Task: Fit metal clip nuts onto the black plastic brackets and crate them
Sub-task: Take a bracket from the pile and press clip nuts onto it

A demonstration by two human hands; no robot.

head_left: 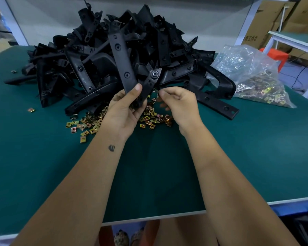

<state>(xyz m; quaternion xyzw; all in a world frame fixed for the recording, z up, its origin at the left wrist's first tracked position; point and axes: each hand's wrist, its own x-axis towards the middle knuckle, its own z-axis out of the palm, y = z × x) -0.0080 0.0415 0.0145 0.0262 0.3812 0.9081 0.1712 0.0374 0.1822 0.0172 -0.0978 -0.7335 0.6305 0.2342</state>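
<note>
Factory assembly bench: green mat (43, 166), heaped brackets (114, 50), cartons (274, 18).

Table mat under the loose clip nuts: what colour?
Dark teal green table mat, clearest in the head view.

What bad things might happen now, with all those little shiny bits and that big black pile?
1. The tall heap of black plastic brackets looks loosely stacked; pulling one out might send others sliding off the green table mat.
2. The small gold metal clip nuts lie scattered loose, so an arm could sweep some away.
3. The right hand pinches something tiny beside the held black bracket in the left hand; it might slip.
</note>
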